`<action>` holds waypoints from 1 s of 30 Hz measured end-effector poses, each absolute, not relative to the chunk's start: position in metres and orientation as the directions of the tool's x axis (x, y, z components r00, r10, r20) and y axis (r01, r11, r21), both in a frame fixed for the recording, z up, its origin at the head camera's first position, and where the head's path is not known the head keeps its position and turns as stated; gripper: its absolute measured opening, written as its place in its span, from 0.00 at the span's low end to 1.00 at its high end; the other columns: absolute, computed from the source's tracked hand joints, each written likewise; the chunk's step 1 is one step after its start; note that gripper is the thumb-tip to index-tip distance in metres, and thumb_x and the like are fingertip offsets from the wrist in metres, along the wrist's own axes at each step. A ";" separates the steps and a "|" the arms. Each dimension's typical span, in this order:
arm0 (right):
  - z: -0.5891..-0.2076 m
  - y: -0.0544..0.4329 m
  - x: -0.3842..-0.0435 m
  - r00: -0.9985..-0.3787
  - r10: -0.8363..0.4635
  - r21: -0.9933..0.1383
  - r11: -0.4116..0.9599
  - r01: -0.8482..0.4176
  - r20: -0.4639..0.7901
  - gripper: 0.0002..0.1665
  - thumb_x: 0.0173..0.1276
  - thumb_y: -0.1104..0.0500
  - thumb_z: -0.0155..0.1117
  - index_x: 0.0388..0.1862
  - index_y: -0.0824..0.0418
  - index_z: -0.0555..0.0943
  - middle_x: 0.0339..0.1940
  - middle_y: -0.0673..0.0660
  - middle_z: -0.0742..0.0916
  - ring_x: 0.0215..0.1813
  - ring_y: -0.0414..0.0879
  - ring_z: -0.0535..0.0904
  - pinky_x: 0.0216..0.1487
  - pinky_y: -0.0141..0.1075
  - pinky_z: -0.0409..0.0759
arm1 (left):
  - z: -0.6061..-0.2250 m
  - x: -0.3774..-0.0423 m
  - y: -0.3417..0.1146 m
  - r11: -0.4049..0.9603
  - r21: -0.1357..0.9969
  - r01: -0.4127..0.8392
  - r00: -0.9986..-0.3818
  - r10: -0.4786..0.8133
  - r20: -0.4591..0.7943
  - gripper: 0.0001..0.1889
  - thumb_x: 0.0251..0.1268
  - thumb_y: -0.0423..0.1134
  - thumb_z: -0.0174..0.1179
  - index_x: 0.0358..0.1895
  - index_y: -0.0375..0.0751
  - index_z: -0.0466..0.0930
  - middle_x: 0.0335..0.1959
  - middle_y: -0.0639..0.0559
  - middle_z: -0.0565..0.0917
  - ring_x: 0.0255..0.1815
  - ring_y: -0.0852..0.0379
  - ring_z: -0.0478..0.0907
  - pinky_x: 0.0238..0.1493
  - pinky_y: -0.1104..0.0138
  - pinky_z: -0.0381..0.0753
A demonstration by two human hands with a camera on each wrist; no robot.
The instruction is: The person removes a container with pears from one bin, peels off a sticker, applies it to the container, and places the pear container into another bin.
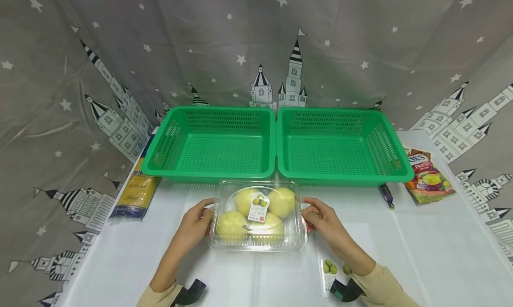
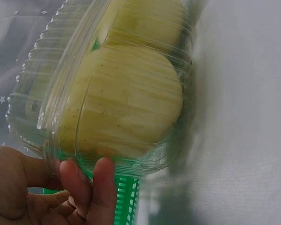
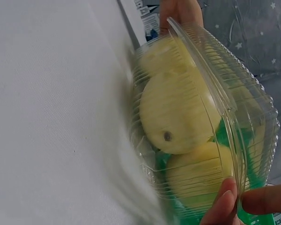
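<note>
A clear plastic clamshell box (image 1: 258, 247) with a lid and a ribbed rim holds several round yellow-green fruits (image 1: 231, 227). A white label (image 1: 258, 209) with pictures of green fruit shows on its lid. My left hand (image 1: 195, 222) pinches the rim on the left side. On the opposite side, my right hand (image 1: 323, 218) grips the rim between thumb and fingers, as the right wrist view also shows. The box is close over the white table, just in front of the green baskets.
Two green baskets, left (image 1: 212, 175) and right (image 1: 344, 178), stand side by side at the back. A yellow and blue packet (image 1: 136, 193) lies at left; a red candy bag (image 1: 429, 178) and a purple-wrapped candy (image 1: 387, 196) at right. Fruit labels (image 1: 330, 276) lie by my right forearm.
</note>
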State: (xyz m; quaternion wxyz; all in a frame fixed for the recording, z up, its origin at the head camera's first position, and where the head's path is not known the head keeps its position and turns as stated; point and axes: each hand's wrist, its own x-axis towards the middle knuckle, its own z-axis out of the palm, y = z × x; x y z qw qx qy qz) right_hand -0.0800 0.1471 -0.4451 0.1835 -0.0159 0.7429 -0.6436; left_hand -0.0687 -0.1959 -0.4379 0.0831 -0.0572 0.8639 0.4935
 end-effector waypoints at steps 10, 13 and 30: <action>-0.433 0.150 -0.072 -0.934 -0.253 -0.963 0.157 0.219 -0.254 0.30 0.75 0.65 0.54 0.73 0.71 0.63 0.35 0.48 0.80 0.33 0.36 0.76 0.36 0.29 0.81 | -0.431 -0.062 -0.197 0.459 0.861 -0.219 -0.969 -0.002 -0.245 0.22 0.79 0.33 0.46 0.72 0.36 0.68 0.33 0.42 0.82 0.27 0.59 0.77 0.28 0.69 0.81; -0.430 0.151 -0.069 -0.932 -0.254 -0.960 0.169 0.222 -0.260 0.30 0.76 0.64 0.54 0.74 0.70 0.62 0.36 0.48 0.80 0.34 0.37 0.75 0.36 0.29 0.80 | -0.429 -0.059 -0.195 0.454 0.859 -0.238 -0.965 -0.012 -0.261 0.23 0.78 0.32 0.46 0.72 0.35 0.68 0.31 0.43 0.81 0.26 0.59 0.76 0.28 0.69 0.80; -0.407 0.155 -0.049 -0.941 -0.252 -0.962 0.211 0.174 -0.226 0.30 0.80 0.58 0.52 0.75 0.66 0.61 0.28 0.49 0.76 0.22 0.36 0.68 0.23 0.28 0.70 | -0.398 -0.045 -0.193 0.355 0.890 -0.285 -0.947 0.036 -0.318 0.26 0.77 0.33 0.44 0.75 0.35 0.64 0.42 0.40 0.86 0.31 0.56 0.84 0.36 0.66 0.87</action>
